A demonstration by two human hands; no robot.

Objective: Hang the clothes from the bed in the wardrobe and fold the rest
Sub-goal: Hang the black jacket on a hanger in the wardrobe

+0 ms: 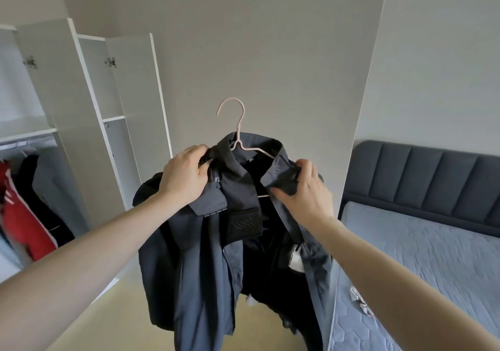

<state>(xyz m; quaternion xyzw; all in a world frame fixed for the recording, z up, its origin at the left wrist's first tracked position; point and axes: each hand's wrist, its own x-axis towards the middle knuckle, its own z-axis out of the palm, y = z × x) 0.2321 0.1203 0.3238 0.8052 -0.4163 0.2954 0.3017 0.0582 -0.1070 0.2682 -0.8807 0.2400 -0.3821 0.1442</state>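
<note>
A dark grey jacket (205, 264) hangs in the air in front of me on a pale pink hanger (238, 126), whose hook sticks up above the collar. My left hand (184, 177) grips the jacket's left collar and shoulder. My right hand (303, 191) pinches the right side of the collar. The jacket's front hangs open and shows its black lining with a size label. The open white wardrobe (89, 102) stands at the left, and the bed (422, 245) lies at the right.
In the wardrobe, a red garment (24, 215) and dark garments (40, 188) hang from a rail at the lower left. A small crumpled light item (359, 299) lies on the blue-grey mattress. The padded dark headboard (422, 180) lines the right wall. Beige floor shows below.
</note>
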